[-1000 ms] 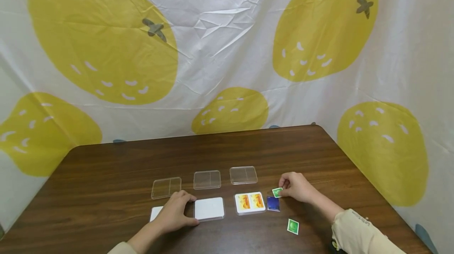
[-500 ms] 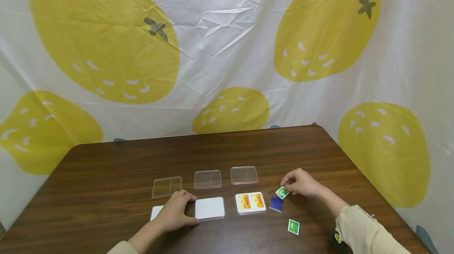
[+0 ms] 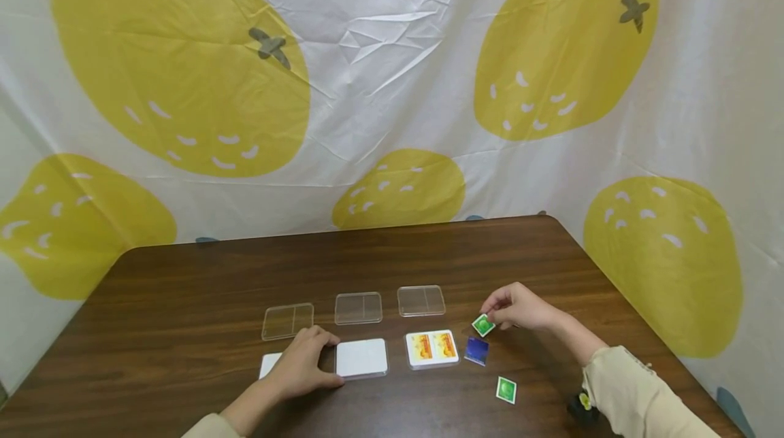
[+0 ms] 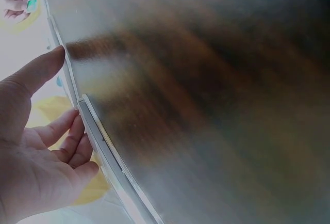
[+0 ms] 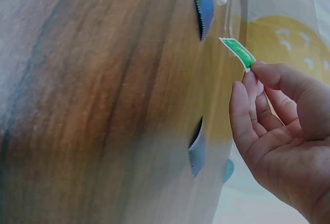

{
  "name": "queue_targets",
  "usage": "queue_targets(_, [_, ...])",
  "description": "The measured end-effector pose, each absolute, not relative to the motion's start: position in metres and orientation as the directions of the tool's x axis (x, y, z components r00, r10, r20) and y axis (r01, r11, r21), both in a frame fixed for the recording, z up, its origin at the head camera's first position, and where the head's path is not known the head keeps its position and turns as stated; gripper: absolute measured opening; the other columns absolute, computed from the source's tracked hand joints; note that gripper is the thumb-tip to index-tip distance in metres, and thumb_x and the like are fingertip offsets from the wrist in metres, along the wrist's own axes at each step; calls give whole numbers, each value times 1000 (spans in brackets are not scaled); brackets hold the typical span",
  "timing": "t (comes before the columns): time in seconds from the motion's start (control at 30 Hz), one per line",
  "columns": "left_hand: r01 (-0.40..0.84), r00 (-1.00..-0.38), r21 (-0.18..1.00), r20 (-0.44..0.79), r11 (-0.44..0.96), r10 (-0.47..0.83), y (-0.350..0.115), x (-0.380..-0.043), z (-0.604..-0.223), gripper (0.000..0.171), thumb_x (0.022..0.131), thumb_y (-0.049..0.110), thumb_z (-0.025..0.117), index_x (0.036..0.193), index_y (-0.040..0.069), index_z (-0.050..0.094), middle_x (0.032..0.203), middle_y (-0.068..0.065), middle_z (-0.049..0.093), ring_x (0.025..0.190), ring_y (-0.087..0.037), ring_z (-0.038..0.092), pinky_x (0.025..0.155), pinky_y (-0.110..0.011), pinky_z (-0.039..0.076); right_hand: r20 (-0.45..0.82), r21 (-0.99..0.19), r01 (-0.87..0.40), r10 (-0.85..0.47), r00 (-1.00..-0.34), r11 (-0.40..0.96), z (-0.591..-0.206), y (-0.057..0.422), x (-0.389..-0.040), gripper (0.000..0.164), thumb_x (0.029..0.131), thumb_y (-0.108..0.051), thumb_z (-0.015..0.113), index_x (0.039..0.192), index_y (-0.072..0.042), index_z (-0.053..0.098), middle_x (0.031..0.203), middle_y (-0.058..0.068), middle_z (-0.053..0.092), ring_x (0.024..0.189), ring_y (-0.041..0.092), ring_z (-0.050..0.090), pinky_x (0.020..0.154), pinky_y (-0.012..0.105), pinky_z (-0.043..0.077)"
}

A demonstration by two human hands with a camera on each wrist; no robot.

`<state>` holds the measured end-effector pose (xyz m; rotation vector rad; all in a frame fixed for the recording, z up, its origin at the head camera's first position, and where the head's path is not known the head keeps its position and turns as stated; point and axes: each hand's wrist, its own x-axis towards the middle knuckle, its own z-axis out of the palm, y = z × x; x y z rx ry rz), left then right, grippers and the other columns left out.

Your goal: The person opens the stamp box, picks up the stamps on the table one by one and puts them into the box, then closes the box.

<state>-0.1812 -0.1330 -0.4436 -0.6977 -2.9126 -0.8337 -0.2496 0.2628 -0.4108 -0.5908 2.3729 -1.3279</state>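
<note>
My right hand (image 3: 519, 307) pinches a small green stamp (image 3: 483, 324) between thumb and fingertips, above the table. In the right wrist view its scalloped white edge shows and the stamp bows slightly. Just in front of it lies a blue stamp (image 3: 476, 351); a second blue stamp (image 5: 197, 149) appears lower in the right wrist view. Another green stamp (image 3: 505, 390) lies nearer the front. With thumb and forefinger spread, my left hand (image 3: 303, 366) touches the left end of a clear case with a white face (image 3: 361, 358). Its other fingers are loosely bent.
To the right of that case sits another clear case holding two orange pictures (image 3: 431, 349). A white-faced piece (image 3: 269, 364) is partly hidden behind my left hand. Three clear lids (image 3: 358, 309) lie in a row farther back on the brown table (image 3: 184, 315), before a lemon-print curtain (image 3: 392, 84).
My right hand has drawn the green stamp slightly up and away from the blue stamp, which has shifted a little right and turned. The left hand has not moved.
</note>
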Motion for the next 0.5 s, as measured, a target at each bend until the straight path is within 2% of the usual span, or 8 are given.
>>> queue_targets(0.5, [427, -901, 490, 155, 760, 406, -133, -182, -444, 54, 59, 30, 82, 100, 2, 61, 94, -4, 54, 90, -20, 47, 77, -39, 41, -83, -860, -242, -591, -802, 449, -402, 228, -251, 14, 81, -1, 61, 91, 8, 64, 78, 10, 64, 70, 19, 60, 61, 31, 52])
